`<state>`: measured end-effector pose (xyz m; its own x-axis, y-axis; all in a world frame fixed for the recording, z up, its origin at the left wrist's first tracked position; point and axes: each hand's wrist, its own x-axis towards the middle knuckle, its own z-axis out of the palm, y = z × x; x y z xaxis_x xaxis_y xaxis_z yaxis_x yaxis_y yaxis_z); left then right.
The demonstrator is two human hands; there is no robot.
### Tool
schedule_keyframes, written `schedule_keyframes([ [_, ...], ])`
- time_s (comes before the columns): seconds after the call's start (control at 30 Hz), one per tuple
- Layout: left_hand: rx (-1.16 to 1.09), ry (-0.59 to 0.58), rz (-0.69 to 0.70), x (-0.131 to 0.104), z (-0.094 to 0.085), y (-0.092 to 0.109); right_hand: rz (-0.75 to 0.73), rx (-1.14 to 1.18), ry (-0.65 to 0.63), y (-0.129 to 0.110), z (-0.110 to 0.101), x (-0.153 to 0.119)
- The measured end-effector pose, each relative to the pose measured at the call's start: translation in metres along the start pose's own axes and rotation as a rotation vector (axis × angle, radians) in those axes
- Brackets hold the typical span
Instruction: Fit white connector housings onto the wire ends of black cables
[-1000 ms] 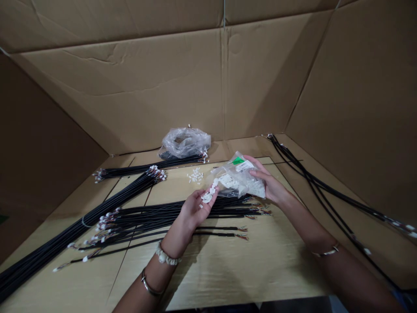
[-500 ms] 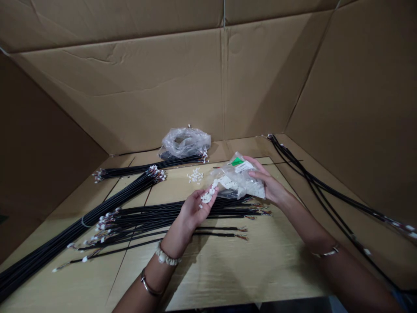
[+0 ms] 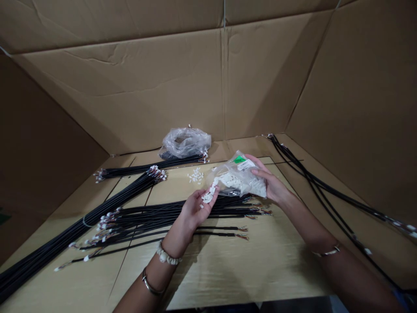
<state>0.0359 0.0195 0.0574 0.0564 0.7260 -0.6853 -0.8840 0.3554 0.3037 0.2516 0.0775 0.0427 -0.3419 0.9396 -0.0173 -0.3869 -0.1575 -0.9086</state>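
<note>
My left hand [image 3: 197,208] is cupped palm up, with several small white connectors [image 3: 208,196] lying in it at the mouth of a clear plastic bag. My right hand [image 3: 267,179] grips the right end of that bag [image 3: 241,180], which is tilted toward my left palm, holds many white pieces and carries a white label and a green mark. Beyond my left hand, a small loose pile of white connectors [image 3: 196,175] lies on the board. Black cables [image 3: 146,217] with white plugs at their left ends run beneath my left hand and the bag.
A tied black cable bundle [image 3: 87,219] crosses the left side. Farther back lie another bundle [image 3: 150,164] and a crumpled clear bag [image 3: 187,142]. Long black cables [image 3: 325,187] run along the right. Cardboard walls [image 3: 130,91] stand behind and at both sides.
The bag and my right hand have shifted very slightly right, and the white pieces in the bag look somewhat rearranged. My left hand stays cupped under the bag's mouth.
</note>
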Motion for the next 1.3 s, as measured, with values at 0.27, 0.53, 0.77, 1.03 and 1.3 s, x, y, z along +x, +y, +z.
schedule_keyframes([
  [0.27,-0.007,-0.022,-0.013,-0.0003,-0.0009,0.0001,0.012,-0.028,-0.006,0.0021,0.0004,0.0009],
  [0.53,0.008,-0.006,-0.004,-0.0022,0.0009,-0.0002,-0.004,-0.019,-0.003,-0.0001,0.0014,0.0],
  [0.77,-0.017,-0.029,0.0,0.0008,-0.002,0.0002,0.008,-0.058,-0.019,0.0013,0.0005,0.0005],
  [1.03,0.007,-0.021,-0.008,0.0012,-0.0021,0.0005,0.007,-0.066,-0.022,0.0,0.0006,-0.0013],
  [1.3,0.022,-0.021,-0.01,0.0014,-0.0032,0.0015,-0.015,-0.058,-0.012,0.0022,-0.0006,0.0008],
])
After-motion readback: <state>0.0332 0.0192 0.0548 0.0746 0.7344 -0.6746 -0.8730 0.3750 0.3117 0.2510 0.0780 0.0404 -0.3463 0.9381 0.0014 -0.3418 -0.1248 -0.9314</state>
